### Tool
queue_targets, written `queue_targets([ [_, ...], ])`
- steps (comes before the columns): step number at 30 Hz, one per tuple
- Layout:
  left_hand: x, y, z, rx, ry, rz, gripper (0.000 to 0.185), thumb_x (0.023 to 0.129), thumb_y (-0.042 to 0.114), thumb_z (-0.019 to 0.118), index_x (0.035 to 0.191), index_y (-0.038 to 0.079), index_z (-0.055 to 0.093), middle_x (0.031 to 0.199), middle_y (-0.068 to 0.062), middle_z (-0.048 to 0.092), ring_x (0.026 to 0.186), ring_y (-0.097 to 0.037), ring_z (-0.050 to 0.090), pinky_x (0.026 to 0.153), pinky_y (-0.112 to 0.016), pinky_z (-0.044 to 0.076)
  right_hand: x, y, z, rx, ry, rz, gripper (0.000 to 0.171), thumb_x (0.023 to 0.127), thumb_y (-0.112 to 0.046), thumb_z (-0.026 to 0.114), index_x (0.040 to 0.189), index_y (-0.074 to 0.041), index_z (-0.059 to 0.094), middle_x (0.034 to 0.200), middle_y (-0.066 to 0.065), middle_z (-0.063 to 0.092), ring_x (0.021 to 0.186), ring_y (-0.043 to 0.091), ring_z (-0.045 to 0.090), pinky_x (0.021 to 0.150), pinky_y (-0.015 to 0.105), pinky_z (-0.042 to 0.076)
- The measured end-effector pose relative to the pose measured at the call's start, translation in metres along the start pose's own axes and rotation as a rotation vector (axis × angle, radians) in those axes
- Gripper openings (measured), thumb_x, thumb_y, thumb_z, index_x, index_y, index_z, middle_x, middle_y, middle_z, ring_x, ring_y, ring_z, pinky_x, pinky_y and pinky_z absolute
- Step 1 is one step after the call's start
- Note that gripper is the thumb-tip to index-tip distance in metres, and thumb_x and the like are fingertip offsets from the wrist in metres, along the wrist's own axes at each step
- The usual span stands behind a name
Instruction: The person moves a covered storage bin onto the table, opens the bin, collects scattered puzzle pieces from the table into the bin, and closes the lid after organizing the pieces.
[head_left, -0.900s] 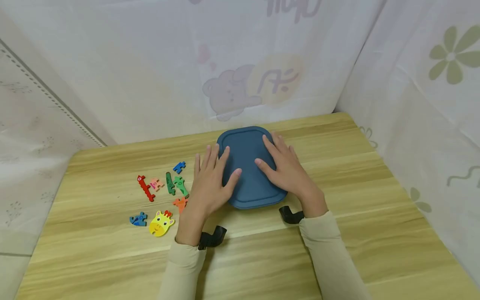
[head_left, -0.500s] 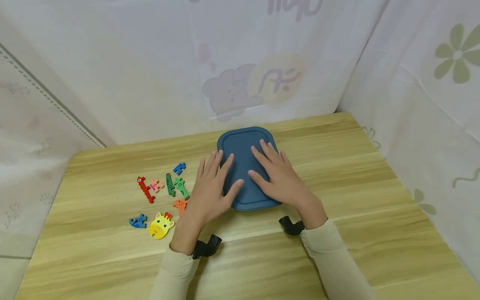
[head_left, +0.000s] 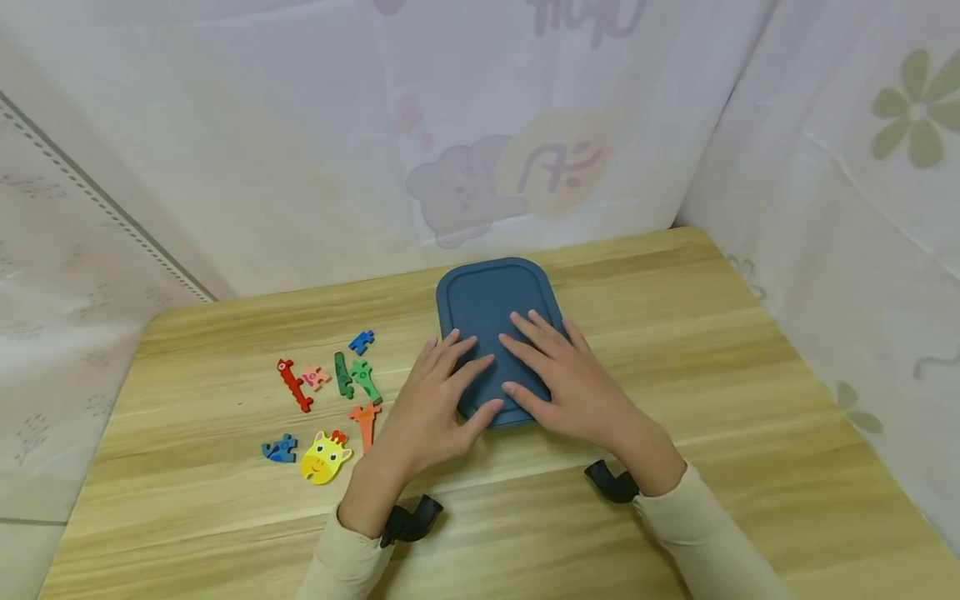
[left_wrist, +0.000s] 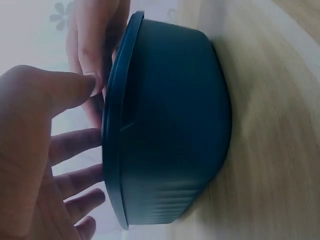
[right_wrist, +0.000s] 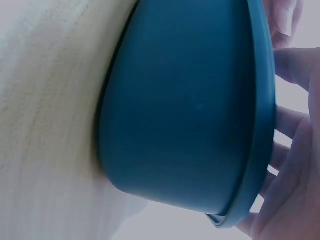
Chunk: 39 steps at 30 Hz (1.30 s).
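While left grip (head_left: 435,398) and right grip (head_left: 577,379) lie spread, smooth round-cornered lid (head_left: 495,292) caps tapered box (left_wrist: 170,120).

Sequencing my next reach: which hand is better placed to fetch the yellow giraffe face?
Probably the left hand: it is nearer the yellow giraffe face, while the right hand, over the blue lid, would reach past the left.

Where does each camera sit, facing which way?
Head: on the head, looking forward and down at the blue box, puzzle pieces and table; left hand, right hand and sleeves show.
Left wrist: on that wrist, facing the box's side; left hand close, right hand beyond.
Right wrist: on that wrist, facing the box's side; right hand close, left hand beyond.
Wrist views share the box's side and rim.
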<state>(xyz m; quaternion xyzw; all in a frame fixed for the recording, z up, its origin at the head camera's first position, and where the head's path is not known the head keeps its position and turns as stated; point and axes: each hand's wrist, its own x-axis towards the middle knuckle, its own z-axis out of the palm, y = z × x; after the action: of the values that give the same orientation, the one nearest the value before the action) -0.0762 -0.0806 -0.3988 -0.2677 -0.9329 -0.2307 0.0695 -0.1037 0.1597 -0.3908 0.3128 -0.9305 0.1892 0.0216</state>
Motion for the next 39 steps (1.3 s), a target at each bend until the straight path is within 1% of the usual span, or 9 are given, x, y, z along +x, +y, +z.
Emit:
queue_targets([
  [3, -0.004, 0.003, 0.000, 0.007, -0.004, 0.028, 0.053, 0.102, 0.048, 0.066, 0.144, 0.016, 0.066, 0.159, -0.012, 0.055, 0.158, -0.035, 0.039, 0.134, -0.054, 0.025, -0.004, 0.000, 0.002, -0.007, 0.054, -0.082, 0.056, 0.102, -0.044, 0.068, 0.149, -0.014, 0.062, 0.167, 0.009, 0.046, 0.157, 0.033, 0.041, 0.128, 0.069, 0.027],
  [7, -0.012, 0.007, 0.001, 0.007, -0.043, 0.040, 0.053, 0.101, 0.051, 0.067, 0.140, 0.016, 0.069, 0.158, -0.010, 0.056, 0.156, -0.033, 0.043, 0.134, -0.050, 0.027, -0.014, 0.001, 0.005, 0.004, 0.134, -0.194, 0.039, 0.096, -0.034, 0.077, 0.129, -0.013, 0.077, 0.146, 0.009, 0.067, 0.137, 0.031, 0.063, 0.119, 0.062, 0.044],
  [10, -0.018, 0.009, 0.001, 0.020, -0.061, 0.024, 0.055, 0.099, 0.055, 0.068, 0.140, 0.018, 0.070, 0.157, -0.005, 0.057, 0.154, -0.028, 0.046, 0.132, -0.045, 0.033, -0.020, 0.003, 0.009, 0.009, 0.172, -0.248, 0.032, 0.093, -0.030, 0.081, 0.121, -0.015, 0.081, 0.136, 0.007, 0.073, 0.128, 0.028, 0.068, 0.111, 0.056, 0.053],
  [14, -0.023, 0.010, 0.000, 0.017, -0.038, 0.043, 0.055, 0.096, 0.056, 0.073, 0.135, 0.019, 0.073, 0.152, 0.000, 0.061, 0.146, -0.021, 0.054, 0.123, -0.041, 0.046, -0.028, 0.004, 0.012, -0.003, 0.197, -0.300, 0.030, 0.092, -0.029, 0.081, 0.119, -0.016, 0.082, 0.131, 0.005, 0.076, 0.126, 0.028, 0.069, 0.104, 0.052, 0.058],
  [17, -0.024, 0.011, -0.001, 0.018, -0.022, 0.075, 0.052, 0.093, 0.058, 0.075, 0.129, 0.019, 0.077, 0.146, 0.002, 0.066, 0.140, -0.019, 0.060, 0.118, -0.038, 0.050, -0.033, 0.005, 0.015, -0.005, 0.213, -0.323, 0.028, 0.093, -0.029, 0.080, 0.118, -0.016, 0.082, 0.131, 0.006, 0.076, 0.125, 0.029, 0.070, 0.103, 0.053, 0.058],
  [24, -0.026, 0.011, 0.000, 0.014, -0.048, 0.082, 0.049, 0.092, 0.059, 0.077, 0.125, 0.023, 0.079, 0.143, 0.005, 0.070, 0.141, -0.018, 0.061, 0.123, -0.039, 0.046, -0.047, 0.007, 0.019, 0.009, 0.244, -0.312, 0.035, 0.089, -0.028, 0.082, 0.122, -0.016, 0.081, 0.132, 0.005, 0.076, 0.125, 0.026, 0.070, 0.104, 0.050, 0.057],
  [28, -0.026, 0.011, 0.001, 0.010, -0.057, 0.080, 0.046, 0.092, 0.053, 0.079, 0.126, 0.023, 0.079, 0.144, 0.005, 0.070, 0.142, -0.018, 0.060, 0.125, -0.038, 0.044, -0.052, 0.011, 0.021, 0.021, 0.249, -0.303, 0.043, 0.087, -0.028, 0.083, 0.127, -0.013, 0.078, 0.136, 0.005, 0.074, 0.128, 0.026, 0.068, 0.106, 0.049, 0.056],
  [31, -0.025, 0.009, 0.002, 0.019, -0.037, 0.082, 0.039, 0.093, 0.045, 0.080, 0.125, 0.023, 0.080, 0.142, 0.004, 0.071, 0.140, -0.018, 0.062, 0.124, -0.038, 0.045, -0.052, 0.014, 0.021, 0.022, 0.243, -0.293, 0.048, 0.084, -0.029, 0.086, 0.128, -0.013, 0.077, 0.138, 0.004, 0.072, 0.130, 0.026, 0.066, 0.109, 0.049, 0.054],
  [39, -0.023, 0.007, 0.005, 0.085, 0.035, 0.130, 0.037, 0.093, 0.037, 0.082, 0.126, 0.019, 0.080, 0.133, 0.004, 0.076, 0.132, -0.016, 0.068, 0.120, -0.036, 0.049, -0.044, 0.024, 0.016, -0.026, 0.197, -0.330, 0.050, 0.080, -0.025, 0.092, 0.128, -0.019, 0.078, 0.140, 0.005, 0.072, 0.137, 0.033, 0.064, 0.129, 0.044, 0.037],
])
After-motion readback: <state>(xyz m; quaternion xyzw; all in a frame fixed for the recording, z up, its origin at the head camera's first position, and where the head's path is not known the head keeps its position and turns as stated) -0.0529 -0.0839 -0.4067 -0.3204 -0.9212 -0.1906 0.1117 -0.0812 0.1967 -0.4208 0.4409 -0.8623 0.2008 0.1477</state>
